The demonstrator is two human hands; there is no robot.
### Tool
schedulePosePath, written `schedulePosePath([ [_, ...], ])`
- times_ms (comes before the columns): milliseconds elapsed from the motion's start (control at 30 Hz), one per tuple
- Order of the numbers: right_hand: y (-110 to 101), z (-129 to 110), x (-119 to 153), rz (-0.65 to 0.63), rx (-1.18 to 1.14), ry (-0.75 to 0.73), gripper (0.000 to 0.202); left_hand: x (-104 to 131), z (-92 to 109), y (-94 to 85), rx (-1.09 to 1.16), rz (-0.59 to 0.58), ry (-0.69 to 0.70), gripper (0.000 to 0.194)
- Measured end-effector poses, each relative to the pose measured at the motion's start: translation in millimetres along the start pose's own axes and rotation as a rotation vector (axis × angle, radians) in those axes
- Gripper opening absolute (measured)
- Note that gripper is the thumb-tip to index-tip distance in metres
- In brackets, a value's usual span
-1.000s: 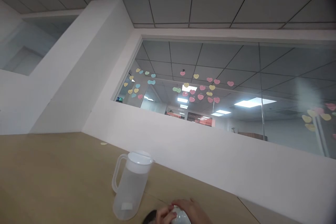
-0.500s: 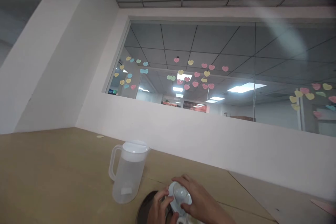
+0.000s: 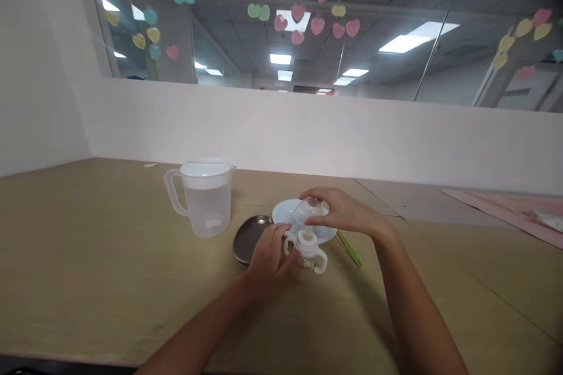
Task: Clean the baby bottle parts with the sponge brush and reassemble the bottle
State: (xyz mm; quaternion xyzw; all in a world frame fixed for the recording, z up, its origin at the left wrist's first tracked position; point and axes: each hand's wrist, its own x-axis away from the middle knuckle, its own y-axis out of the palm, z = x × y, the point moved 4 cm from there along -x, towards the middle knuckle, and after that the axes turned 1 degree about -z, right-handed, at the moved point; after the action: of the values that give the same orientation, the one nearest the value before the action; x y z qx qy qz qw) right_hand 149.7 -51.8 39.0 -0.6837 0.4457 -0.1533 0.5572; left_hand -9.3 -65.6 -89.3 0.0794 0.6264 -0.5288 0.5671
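A baby bottle [image 3: 307, 244] with white side handles and a nipple on top stands upright on the table. My left hand [image 3: 268, 251] is closed around its left side, thumb in front. In my right hand [image 3: 336, 208], between thumb and fingers, is a clear dome-shaped cap [image 3: 308, 210]; it is tilted just above the nipple. Behind them lies a white plate [image 3: 284, 211], partly covered by the hands and bottle. To the left of the bottle rests a dark metal tray [image 3: 248, 240], its right part hidden by my left hand.
A translucent lidded pitcher [image 3: 207, 199] stands at the left rear, handle to the left. A green-handled utensil [image 3: 350, 249] lies right of the plate. Pink sheet material [image 3: 492, 205] is at the far right. A white wall [image 3: 264, 129] with a window borders the table's back.
My view has tilted down and levelled, so more of the table and both forearms show. The clear cap, held in my right hand, now appears tilted above the nipple.
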Motion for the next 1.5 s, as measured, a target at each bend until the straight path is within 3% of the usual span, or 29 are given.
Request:
schedulePosePath([
  [133,0,6,4,-0.105,0.018,0.089,0.055,-3,4,2.4,0.059,-0.088,-0.04,0.048],
  [300,16,7,-1,-0.284,0.053,0.092,0.042,-5,6,9.2,0.126,-0.18,-0.091,0.063],
  [467,28,3,-8,-0.362,0.08,0.034,0.035,-3,3,16.2,0.223,-0.236,-0.155,0.07],
  [1100,33,9,-17,-0.37,0.167,0.05,0.043,-1,2,22.7,0.232,-0.206,-0.188,0.059],
  [1367,40,18,-16,-0.37,0.044,0.309,0.053,0,0,23.6,0.248,-0.188,-0.21,0.057],
  [1500,43,19,-16,-0.391,0.041,0.33,0.05,1,0,24.7,0.25,-0.192,-0.227,0.055],
])
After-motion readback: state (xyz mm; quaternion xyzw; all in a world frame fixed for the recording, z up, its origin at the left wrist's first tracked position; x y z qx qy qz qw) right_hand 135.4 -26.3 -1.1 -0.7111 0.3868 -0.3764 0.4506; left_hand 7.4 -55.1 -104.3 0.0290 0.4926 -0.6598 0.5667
